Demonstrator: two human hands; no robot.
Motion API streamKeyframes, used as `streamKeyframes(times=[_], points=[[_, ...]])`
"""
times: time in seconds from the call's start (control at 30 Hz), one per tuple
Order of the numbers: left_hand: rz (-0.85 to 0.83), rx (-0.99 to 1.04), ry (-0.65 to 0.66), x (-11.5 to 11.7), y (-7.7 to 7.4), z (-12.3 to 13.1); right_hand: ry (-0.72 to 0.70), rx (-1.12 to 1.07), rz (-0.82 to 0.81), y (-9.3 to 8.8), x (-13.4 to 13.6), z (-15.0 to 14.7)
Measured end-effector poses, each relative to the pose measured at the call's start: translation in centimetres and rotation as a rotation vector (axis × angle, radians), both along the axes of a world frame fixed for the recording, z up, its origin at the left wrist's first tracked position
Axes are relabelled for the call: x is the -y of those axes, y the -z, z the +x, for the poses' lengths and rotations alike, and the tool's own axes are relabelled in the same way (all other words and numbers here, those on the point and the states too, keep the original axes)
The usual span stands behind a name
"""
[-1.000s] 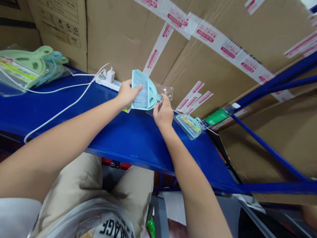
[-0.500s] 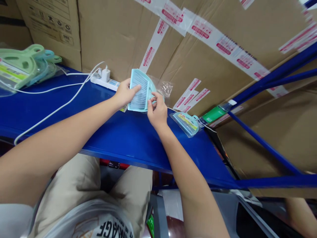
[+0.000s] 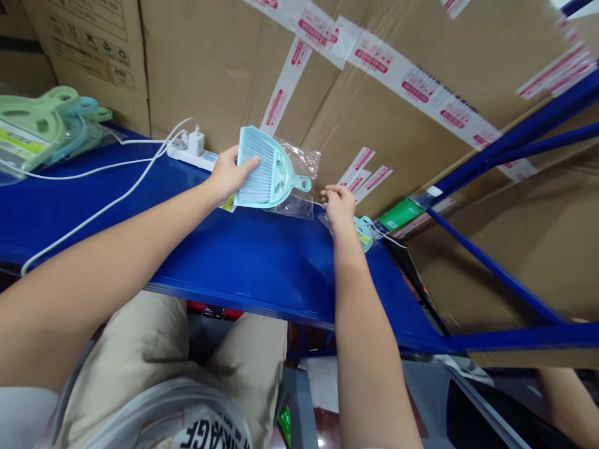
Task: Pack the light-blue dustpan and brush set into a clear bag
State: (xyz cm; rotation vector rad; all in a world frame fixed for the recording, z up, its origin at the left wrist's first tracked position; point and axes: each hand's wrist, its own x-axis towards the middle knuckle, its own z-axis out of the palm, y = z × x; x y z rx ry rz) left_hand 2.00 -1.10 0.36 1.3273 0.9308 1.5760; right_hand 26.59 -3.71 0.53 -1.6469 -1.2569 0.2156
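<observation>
My left hand grips the left edge of a small light-blue dustpan, thumb across the bristles of the brush nested in it. The dustpan's looped handle points right. Clear plastic wrap lies behind the handle. To the right, apart from the dustpan, my right hand is raised with loosely bent fingers and nothing visible in them. Beneath and beyond that hand is another wrapped light-blue dustpan set, partly hidden by my wrist.
Several wrapped green and blue dustpans lie at the left of the blue shelf. A power strip with white cables stands at the back. A green-labelled bottle leans at right near blue rack bars. Cardboard boxes form the back.
My right hand has let go of the dustpan and moved right, uncovering the handle. My left hand still holds the dustpan, which appears slightly further left.
</observation>
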Motion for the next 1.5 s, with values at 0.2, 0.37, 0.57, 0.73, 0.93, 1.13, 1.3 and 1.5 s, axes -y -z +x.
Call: streamKeyframes(times=[0.2, 0.37, 0.57, 0.73, 0.93, 1.13, 1.3, 1.5], points=[[-0.019, 0.020, 0.015, -0.1, 0.2, 0.1, -0.241, -0.197, -0.126, 0.6, 0.2, -0.2], [-0.043, 0.041, 0.022, 0.0, 0.0, 0.1, -0.257, -0.283, -0.162, 0.1, 0.7, -1.1], [-0.037, 0.041, 0.047, -0.1, -0.1, 0.0, -0.266, -0.303, -0.201, -0.7, 1.5, -1.4], [-0.041, 0.047, 0.044, -0.4, 0.1, -0.1, -0.304, -0.425, -0.191, -1.2, 2.0, -1.7], [-0.059, 0.051, 0.051, -0.3, 0.1, 0.0, -0.400, -0.570, -0.154, -0.7, 1.6, -1.4], [-0.105, 0.042, 0.067, 0.0, 0.1, 0.2, -0.433, -0.649, -0.111, 0.3, 0.8, -1.3], [-0.201, 0.065, 0.127, 0.3, -0.2, 0.3, -0.338, -0.664, -0.030, 0.6, 0.0, -1.1], [-0.306, 0.065, 0.212, -0.6, 0.0, -0.2, -0.255, -0.641, 0.010, 0.6, -0.5, -0.5]])
